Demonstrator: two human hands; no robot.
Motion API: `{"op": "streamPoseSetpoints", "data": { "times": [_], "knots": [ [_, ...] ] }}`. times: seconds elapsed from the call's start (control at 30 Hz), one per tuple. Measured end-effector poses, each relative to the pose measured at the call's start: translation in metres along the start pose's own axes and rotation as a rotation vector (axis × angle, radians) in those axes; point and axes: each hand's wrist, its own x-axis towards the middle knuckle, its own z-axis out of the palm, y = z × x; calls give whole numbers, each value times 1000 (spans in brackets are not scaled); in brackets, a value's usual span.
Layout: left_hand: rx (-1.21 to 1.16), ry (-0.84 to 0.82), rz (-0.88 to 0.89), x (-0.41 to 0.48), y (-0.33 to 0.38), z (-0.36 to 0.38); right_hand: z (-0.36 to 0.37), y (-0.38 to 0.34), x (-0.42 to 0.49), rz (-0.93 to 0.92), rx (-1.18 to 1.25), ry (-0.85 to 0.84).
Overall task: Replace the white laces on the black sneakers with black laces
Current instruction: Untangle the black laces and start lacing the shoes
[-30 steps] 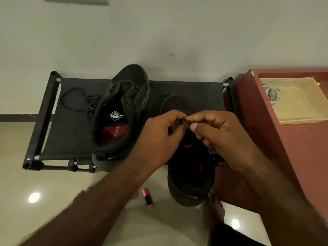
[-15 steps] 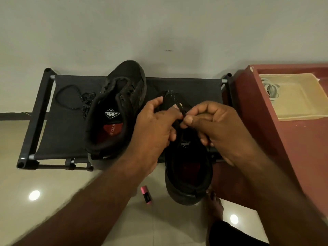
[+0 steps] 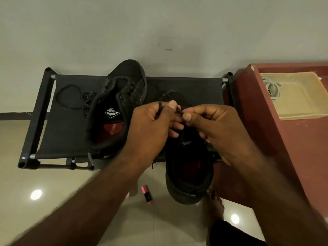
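My left hand is curled, pinching a strand of black lace between thumb and forefinger. My right hand pinches a lace tip just beside it. Both hover over the sneaker, which overhangs the rack's front edge near its right end.

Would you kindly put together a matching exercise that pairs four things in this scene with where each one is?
Things:
1. loose black lace
2. pink tube
3. white cord bundle
4. right sneaker's lace

Places:
A. in the cream tray
B. pinched by left hand and right hand
C. on the floor
D. on the black rack

Pairs: 1-D, 2-C, 3-A, 4-B.
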Motion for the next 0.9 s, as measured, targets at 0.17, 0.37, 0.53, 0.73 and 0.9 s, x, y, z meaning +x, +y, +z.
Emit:
{"op": "streamPoseSetpoints", "data": {
  "times": [0.17, 0.37, 0.53, 0.73, 0.9],
  "knots": [
    [-366, 200, -78, 11, 14, -14, -18, 8, 2, 27, -123, 48],
    [57, -1, 123, -7, 1, -4, -2, 2, 3, -34, 15, 49],
    [199, -89, 136, -7, -5, 0, 1, 0, -1, -89, -4, -81],
    [71, 129, 131, 5, -3, -11, -10, 2, 2, -8, -73, -50],
    [-1, 208, 166, 7, -5, -10, -15, 12, 6, 21, -297, 200]
  ]
}}
